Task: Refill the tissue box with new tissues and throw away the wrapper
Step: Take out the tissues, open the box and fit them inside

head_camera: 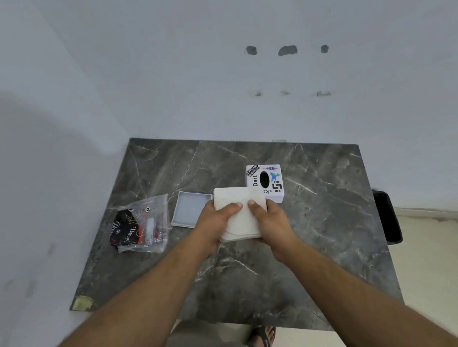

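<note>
Together, both hands are closed on a stack of white tissues above the dark marble table [330, 218].

The stack of white tissues [240, 215] is gripped by the left hand [213, 222] and right hand [272, 223] from either side, thumbs laid on top, forearms extended forward. Behind it the white stickered tissue box [266, 181] stands; the tray-like lid [190, 212] lies left, the clear wrapper [141, 224] farther left.

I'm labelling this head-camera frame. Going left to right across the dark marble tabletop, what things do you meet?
Wrapper → lid → tissues, held in both hands → tissue box, partly behind the tissues → black bin past the table's right edge.
</note>
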